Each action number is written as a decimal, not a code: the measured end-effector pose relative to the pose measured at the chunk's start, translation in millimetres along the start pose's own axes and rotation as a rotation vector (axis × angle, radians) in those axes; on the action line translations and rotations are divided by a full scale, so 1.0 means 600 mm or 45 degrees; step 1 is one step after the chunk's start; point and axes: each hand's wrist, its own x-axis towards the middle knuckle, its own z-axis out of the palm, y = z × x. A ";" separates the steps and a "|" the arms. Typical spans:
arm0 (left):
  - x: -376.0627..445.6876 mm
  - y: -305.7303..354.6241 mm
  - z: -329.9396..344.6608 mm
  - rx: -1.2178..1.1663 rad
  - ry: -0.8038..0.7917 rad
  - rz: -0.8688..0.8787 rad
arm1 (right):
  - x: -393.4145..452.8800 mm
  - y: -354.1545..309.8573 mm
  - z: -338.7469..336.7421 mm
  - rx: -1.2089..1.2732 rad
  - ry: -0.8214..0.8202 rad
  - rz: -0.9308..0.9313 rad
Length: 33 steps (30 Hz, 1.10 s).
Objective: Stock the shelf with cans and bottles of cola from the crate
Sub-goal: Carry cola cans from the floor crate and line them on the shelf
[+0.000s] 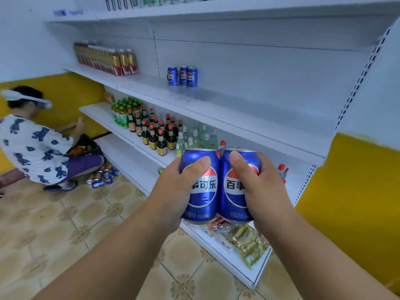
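L hand (173, 189) grips one blue cola can (200, 185), R hand (263, 189) another (234, 185), upright, touching, before white shelf (249, 105) w/ three cans (182, 76).

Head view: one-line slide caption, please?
Left hand and right hand each grip a blue cola can, below three cans already on the shelf.

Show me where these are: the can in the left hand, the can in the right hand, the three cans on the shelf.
Left-hand can (202, 191): head view, logo on its front.
Right-hand can (232, 189): head view, logo on its front.
Three shelf cans (183, 76): head view, middle can's body.
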 end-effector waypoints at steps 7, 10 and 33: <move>0.180 0.044 -0.038 0.029 0.150 0.037 | 0.213 -0.002 0.067 -0.003 -0.147 -0.003; 0.239 0.051 -0.072 -0.004 0.175 0.066 | 0.277 0.004 0.109 -0.005 -0.182 -0.024; 0.816 0.163 -0.327 0.140 -0.295 0.078 | 0.704 0.035 0.425 -0.087 0.401 -0.142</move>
